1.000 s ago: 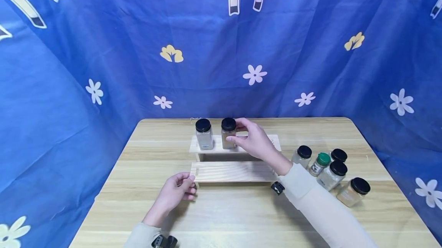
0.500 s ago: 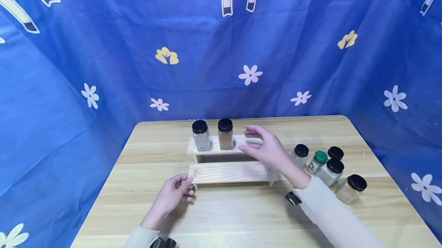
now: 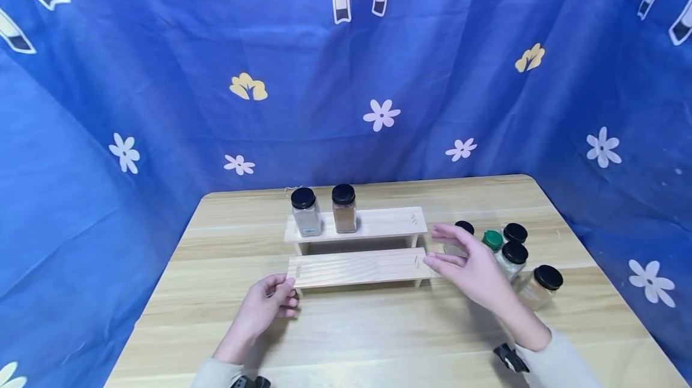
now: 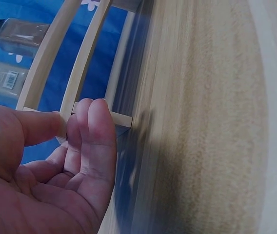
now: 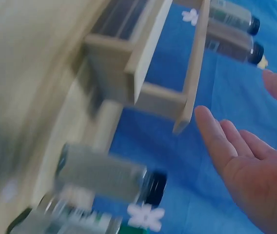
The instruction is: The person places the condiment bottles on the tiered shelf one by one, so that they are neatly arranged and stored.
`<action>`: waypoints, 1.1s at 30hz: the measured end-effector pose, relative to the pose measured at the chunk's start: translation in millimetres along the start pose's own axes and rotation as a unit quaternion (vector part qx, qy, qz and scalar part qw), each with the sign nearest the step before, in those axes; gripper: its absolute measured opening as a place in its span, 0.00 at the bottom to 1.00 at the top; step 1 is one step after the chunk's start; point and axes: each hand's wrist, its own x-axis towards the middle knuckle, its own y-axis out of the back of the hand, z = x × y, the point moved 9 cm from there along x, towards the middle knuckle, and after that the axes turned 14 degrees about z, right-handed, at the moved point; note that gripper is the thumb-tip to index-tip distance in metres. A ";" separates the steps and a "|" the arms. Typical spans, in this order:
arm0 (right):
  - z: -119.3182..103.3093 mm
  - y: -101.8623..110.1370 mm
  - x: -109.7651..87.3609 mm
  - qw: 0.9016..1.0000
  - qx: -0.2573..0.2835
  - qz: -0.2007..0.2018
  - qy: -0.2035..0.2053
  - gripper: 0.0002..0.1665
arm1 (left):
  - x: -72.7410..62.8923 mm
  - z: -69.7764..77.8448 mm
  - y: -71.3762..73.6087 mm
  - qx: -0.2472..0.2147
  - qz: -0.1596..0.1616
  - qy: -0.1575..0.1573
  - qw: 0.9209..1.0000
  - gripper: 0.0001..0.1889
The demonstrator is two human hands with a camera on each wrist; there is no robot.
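A pale two-step wooden spice rack point(image 3: 346, 268) stands on the table. My left hand point(image 3: 265, 305) pinches the left end of its lower step; in the left wrist view the thumb point(image 4: 41, 126) lies on one side of the board and the fingers on the other. On the upper step, toward the left, stand a jar of pale contents point(image 3: 307, 217) and a jar of brown spice point(image 3: 345, 214), both with black lids. My right hand point(image 3: 476, 268) is off the rack's right end, fingers spread and holding nothing, and it partly hides a black-lidded jar point(image 3: 464, 229).
Right of the rack stand more jars: a green-capped one point(image 3: 492, 240), a clear black-lidded one point(image 3: 511, 260), another black-lidded one point(image 3: 515, 233) behind, and a tan-filled one point(image 3: 540, 289) nearer the front. A blue patterned cloth point(image 3: 324, 75) hangs behind the wooden table point(image 3: 346, 340).
My right hand has let go of the brown spice jar on the upper step and moved right and toward me, near the other jars. My left hand keeps its grip on the rack.
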 end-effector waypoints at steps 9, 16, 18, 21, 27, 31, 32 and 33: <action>12.0 77.6 -23.8 0.994 -0.036 0.097 0.023 0.38 | -1.3 -1.3 0.5 0.006 -0.001 0.002 1.000 0.19; 23.1 155.3 -36.3 0.977 -0.078 0.196 0.020 0.40 | -1.0 -1.9 -1.5 0.001 -0.001 0.004 1.000 0.19; 29.5 175.0 -41.9 0.969 -0.109 0.221 0.014 0.40 | -0.5 -1.7 -1.5 0.001 -0.002 0.003 1.000 0.19; 39.9 198.4 -50.4 0.959 -0.131 0.252 -0.003 0.40 | 0.4 -1.1 -1.4 0.002 -0.006 0.002 1.000 0.19; 62.5 210.5 -61.9 0.959 -0.125 0.252 -0.033 0.39 | 1.4 -0.6 -0.2 0.007 -0.004 -0.001 1.000 0.20; 80.4 200.5 -66.2 0.964 -0.138 0.219 -0.062 0.38 | 0.2 0.1 0.7 0.007 -0.002 0.001 1.000 0.21; 85.9 198.0 -67.3 0.964 -0.146 0.209 -0.073 0.39 | 0.0 0.3 0.6 0.006 -0.002 0.001 1.000 0.21; 91.5 195.4 -68.4 0.964 -0.154 0.200 -0.084 0.40 | -0.2 0.4 0.5 0.006 -0.002 0.001 1.000 0.21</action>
